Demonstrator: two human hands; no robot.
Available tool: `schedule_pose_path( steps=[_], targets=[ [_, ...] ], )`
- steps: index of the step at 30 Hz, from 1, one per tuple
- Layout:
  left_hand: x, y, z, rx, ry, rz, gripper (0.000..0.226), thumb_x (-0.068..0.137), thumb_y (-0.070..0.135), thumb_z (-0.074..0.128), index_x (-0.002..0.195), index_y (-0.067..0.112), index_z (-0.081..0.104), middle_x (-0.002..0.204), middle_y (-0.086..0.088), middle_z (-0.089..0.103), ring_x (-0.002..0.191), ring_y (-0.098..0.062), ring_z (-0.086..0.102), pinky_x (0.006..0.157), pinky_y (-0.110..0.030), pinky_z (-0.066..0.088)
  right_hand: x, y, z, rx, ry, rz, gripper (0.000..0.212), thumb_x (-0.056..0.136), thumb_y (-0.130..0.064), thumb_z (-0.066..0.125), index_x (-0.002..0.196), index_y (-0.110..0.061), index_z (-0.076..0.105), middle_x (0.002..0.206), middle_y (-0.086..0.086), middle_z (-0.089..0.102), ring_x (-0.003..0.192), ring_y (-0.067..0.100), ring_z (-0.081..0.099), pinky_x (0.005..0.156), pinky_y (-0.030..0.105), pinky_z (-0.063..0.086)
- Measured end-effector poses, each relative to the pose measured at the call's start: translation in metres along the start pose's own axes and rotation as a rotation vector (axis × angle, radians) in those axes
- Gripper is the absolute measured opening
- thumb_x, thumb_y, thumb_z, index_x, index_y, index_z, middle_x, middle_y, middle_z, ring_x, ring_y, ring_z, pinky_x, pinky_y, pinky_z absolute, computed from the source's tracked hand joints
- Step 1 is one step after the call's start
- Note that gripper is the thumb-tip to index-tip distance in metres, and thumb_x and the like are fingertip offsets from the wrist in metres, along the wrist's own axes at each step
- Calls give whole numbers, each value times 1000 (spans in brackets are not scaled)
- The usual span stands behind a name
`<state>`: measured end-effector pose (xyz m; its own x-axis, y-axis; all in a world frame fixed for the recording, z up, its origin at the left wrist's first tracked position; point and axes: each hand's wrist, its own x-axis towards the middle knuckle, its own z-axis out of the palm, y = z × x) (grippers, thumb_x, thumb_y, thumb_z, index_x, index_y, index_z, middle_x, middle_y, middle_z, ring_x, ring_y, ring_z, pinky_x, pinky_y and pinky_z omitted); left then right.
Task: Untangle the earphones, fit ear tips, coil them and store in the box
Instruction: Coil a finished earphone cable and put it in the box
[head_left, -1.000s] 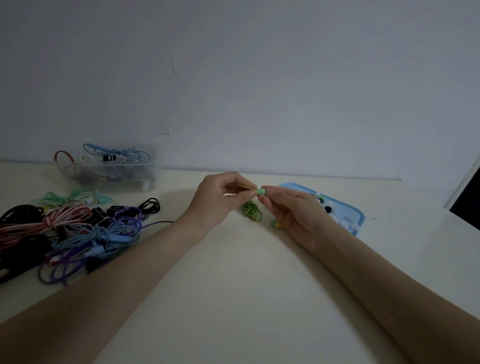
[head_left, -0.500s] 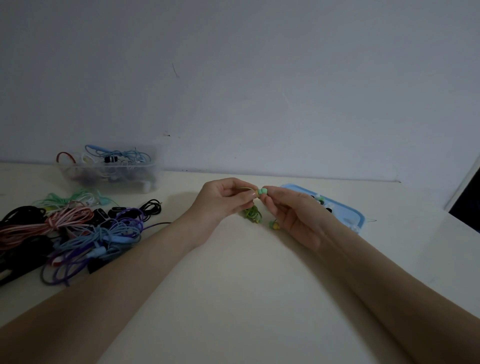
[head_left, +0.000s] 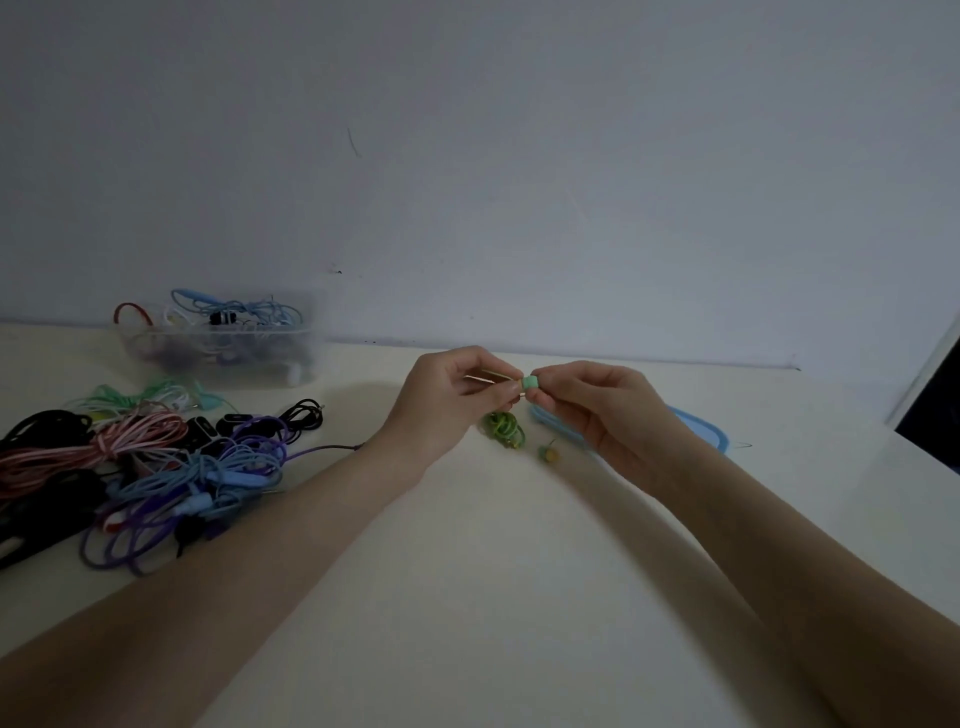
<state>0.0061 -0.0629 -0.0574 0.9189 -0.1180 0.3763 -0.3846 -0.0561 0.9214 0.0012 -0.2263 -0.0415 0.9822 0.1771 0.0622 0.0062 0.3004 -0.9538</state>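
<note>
My left hand (head_left: 457, 400) pinches a yellow-green earbud stem just above the table. My right hand (head_left: 597, 410) pinches a small green ear tip (head_left: 529, 383) against the end of that earbud, so the two hands meet fingertip to fingertip. Below them the green earphone cable (head_left: 503, 429) lies in a small bundle, and its second earbud (head_left: 549, 453) rests on the table to the right of it. A clear plastic box (head_left: 223, 349) with several earphones in it stands at the back left by the wall.
A pile of tangled earphones (head_left: 156, 467) in pink, blue, purple, black and mint covers the table's left side. A blue lid or tray (head_left: 701, 431) lies behind my right hand. The table's right edge (head_left: 924, 457) runs close by.
Both hands have risen slightly and stayed together. The green ear tip now shows more plainly between my fingertips. The cable bundle has not moved.
</note>
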Motion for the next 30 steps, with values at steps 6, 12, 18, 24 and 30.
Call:
schedule_pose_path(
  steps=[6,12,18,24,30],
  targets=[
    [-3,-4,5,314,29,137,18,79,3,69,74,20,67,78,1,69,72,-7,65,68,-13,50,-2,0,-1,-277,21,-31,9,83,8,59,78,5,67,76,13,70,69,16,69,77,21,56],
    [-3,-6,6,-75,57,-50,11,81,-3,64,83,7,68,76,-6,69,66,-8,67,67,-16,53,-1,-4,0,-158,22,-50,16,88,8,51,81,4,66,72,9,71,68,12,69,77,20,56],
    [-3,-6,7,-155,71,-106,9,82,-1,65,82,7,68,78,-7,68,69,-11,67,71,-16,54,-1,-3,4,-310,49,-131,8,84,7,59,81,4,67,70,10,70,63,13,68,71,18,56],
    [-2,-6,5,94,36,33,17,81,2,68,77,18,66,76,2,69,68,-6,66,65,-14,51,0,-1,1,-406,37,-155,5,81,7,64,78,4,67,68,11,69,60,14,66,71,23,58],
    [0,-12,13,189,14,55,27,81,6,67,89,31,61,77,6,63,72,-5,64,66,-17,49,2,-9,-5,-698,33,-215,9,79,1,69,77,-7,68,67,5,68,56,9,65,59,17,53]
  ],
)
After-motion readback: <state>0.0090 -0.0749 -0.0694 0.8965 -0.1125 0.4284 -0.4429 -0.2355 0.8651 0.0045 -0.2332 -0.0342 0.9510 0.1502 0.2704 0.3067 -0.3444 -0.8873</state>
